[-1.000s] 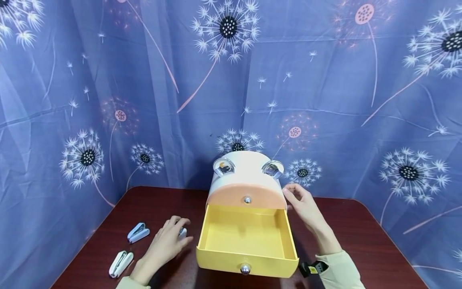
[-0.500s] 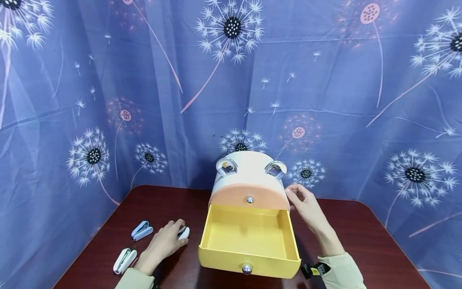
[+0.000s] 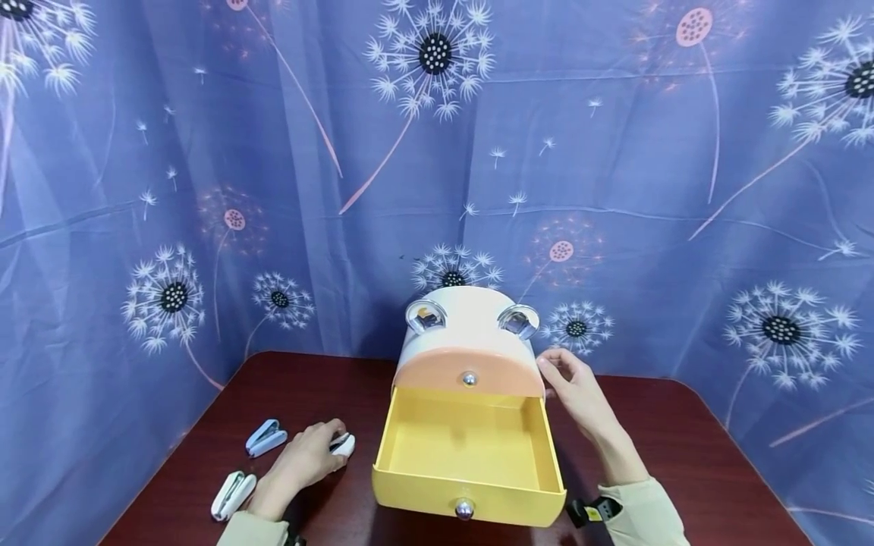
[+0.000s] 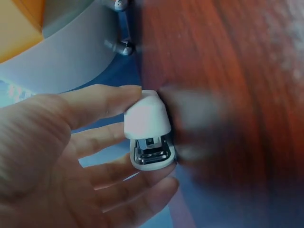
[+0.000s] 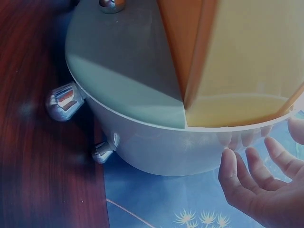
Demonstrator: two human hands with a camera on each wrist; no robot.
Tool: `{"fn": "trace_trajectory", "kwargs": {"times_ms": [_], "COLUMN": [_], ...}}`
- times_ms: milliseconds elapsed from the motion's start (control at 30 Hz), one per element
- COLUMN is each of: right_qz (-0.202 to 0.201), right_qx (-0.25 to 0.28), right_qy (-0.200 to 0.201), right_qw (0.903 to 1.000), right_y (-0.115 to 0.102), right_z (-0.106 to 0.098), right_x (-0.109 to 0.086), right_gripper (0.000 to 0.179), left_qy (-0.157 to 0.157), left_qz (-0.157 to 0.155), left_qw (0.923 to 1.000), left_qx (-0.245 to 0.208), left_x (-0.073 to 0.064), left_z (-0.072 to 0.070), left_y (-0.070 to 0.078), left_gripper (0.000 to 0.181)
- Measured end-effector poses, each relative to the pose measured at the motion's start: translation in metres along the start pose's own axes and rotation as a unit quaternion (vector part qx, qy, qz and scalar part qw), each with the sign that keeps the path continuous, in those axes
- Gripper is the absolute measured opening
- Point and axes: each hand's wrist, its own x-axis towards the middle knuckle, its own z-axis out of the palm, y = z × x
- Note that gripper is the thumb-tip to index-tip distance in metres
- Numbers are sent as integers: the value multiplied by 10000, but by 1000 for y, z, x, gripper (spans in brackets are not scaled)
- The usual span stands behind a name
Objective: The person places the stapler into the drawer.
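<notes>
My left hand (image 3: 307,457) grips a small white stapler (image 4: 147,118) left of the drawer box, thumb on one side and fingers on the other. In the left wrist view, the stapler's front end and metal parts face the camera. A white rounded drawer box (image 3: 471,322) with two shiny eye-like knobs stands mid-table. Its yellow lower drawer (image 3: 467,497) is pulled out, with nothing in it, and its peach upper drawer (image 3: 437,371) is closed. Beside the box's right wall, my right hand (image 3: 576,390) has loosely bent fingers, the fingertips (image 5: 229,159) at or near the wall.
A light blue stapler (image 3: 266,438) and another white stapler (image 3: 234,494) lie on the dark red table (image 3: 655,440), to the left of my left hand. A blue dandelion-patterned curtain (image 3: 614,152) hangs behind the table.
My left hand has lowered onto the white stapler, and its fingers have drawn in around it. The right hand stays by the box. The head view has shifted slightly.
</notes>
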Motion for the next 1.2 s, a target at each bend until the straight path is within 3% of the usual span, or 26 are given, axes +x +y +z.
{"fn": "trace_trajectory", "kwargs": {"times_ms": [133,467,867,1200], "right_qz": [81,92,89,39], "right_qx": [-13,-46,-126,-225], "right_qy": [68,78,92,75], "right_qw": [9999,9999,9998,9997], "right_y": [0,0,-1,0], "right_z": [0,1,0,2], "right_x": [0,-2,-1,-2], "right_gripper": [31,32,31,34], "left_qy": [65,973,1482,1865], "left_qz": [73,569,855,1197], "left_qw": [9999,9936,9852,9751], "left_qx": [-37,-63,19,31], "left_x": [0,-8,-17,-28], "left_z": [-7,-37,-62,-74], "left_y": [4,24,49,68], "left_gripper": [32,33,34,33]}}
